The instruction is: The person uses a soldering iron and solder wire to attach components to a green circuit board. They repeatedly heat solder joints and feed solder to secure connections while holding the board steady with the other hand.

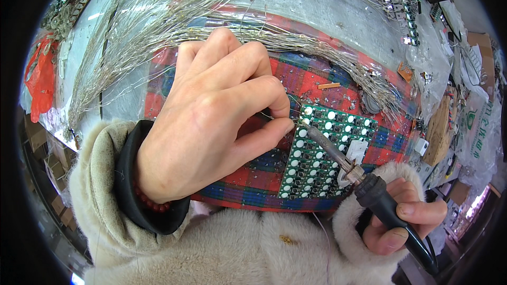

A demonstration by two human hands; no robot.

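Observation:
A green circuit board panel (pixel 309 164) with rows of white round parts lies on a red and blue plaid cloth (pixel 240 184). My right hand (pixel 406 214) is wrapped round the dark handle of a soldering iron (pixel 334 150). The iron's tip meets the upper left corner of the board. Over the cloth, my left hand (pixel 216 103) pinches a thin wire (pixel 297 115) between thumb and forefinger, right beside that tip. The wire's end by the tip is too small to make out clearly. A white piece (pixel 357 150) sits on the board's right side.
A long bundle of thin silvery wires (pixel 311 53) arches across the far side of the cloth. Strips of small boards (pixel 409 18) stand at the far right. A red plastic bag (pixel 41 76) hangs at the left. Clear plastic bags (pixel 472 126) and clutter line the right.

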